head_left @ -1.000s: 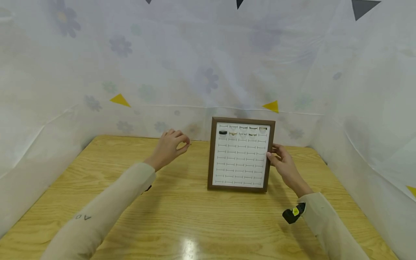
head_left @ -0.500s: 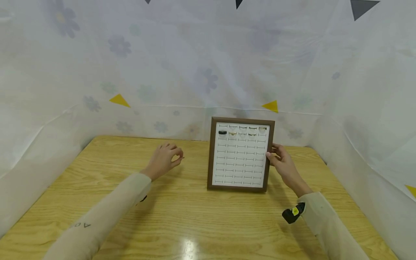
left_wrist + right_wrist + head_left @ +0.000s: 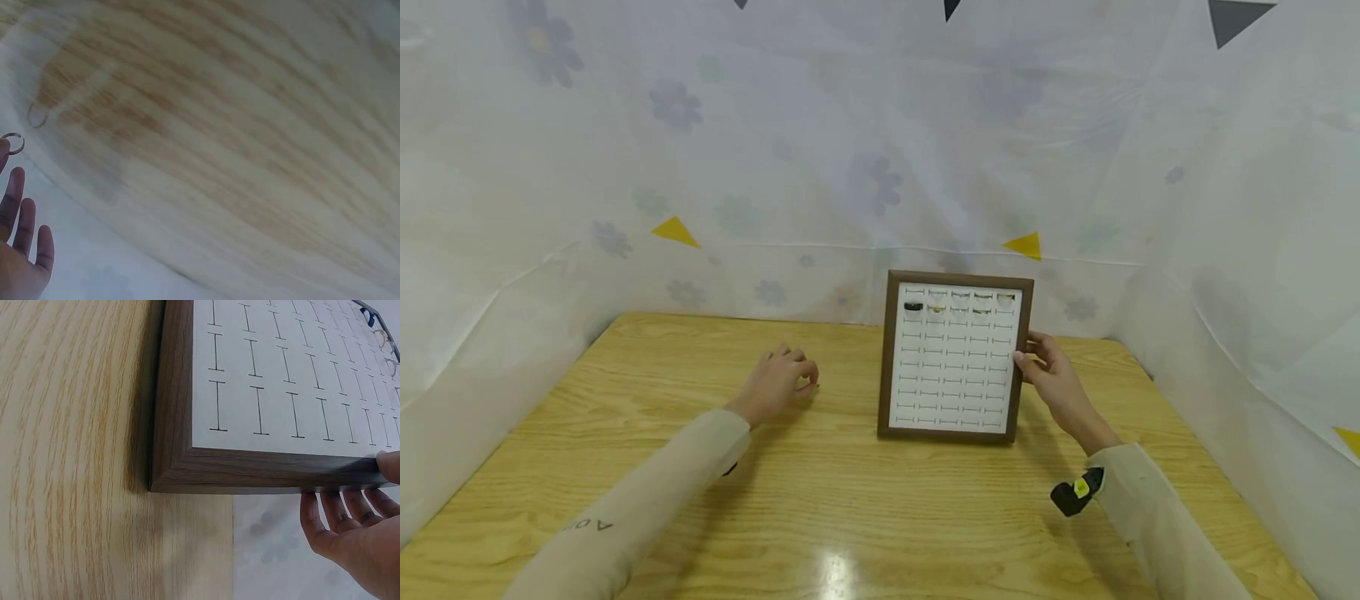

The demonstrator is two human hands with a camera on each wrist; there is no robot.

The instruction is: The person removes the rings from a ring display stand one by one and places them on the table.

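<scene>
A brown wooden display frame (image 3: 886, 367) stands upright at the back of the table, its white slotted panel facing me. Several small rings sit in its top row, a black one (image 3: 913, 307) at the left. My right hand (image 3: 1051, 371) grips the frame's right edge, thumb on the front and fingers behind it. In the right wrist view the frame's corner (image 3: 250, 469) lies above my right hand's fingers (image 3: 340, 519). My left hand (image 3: 778, 379) is low over the table to the left of the frame, pinching a thin ring (image 3: 12, 144) at its fingertips.
The wooden table (image 3: 850, 483) is walled on three sides by a white flowered curtain (image 3: 775, 167). A black and yellow wrist device (image 3: 1077, 492) sits on my right forearm. Bare wood lies in front of the frame and to its left.
My left hand has dropped from chest height toward the tabletop and drawn slightly back toward me, still pinching the ring. The right hand and the frame have not moved.
</scene>
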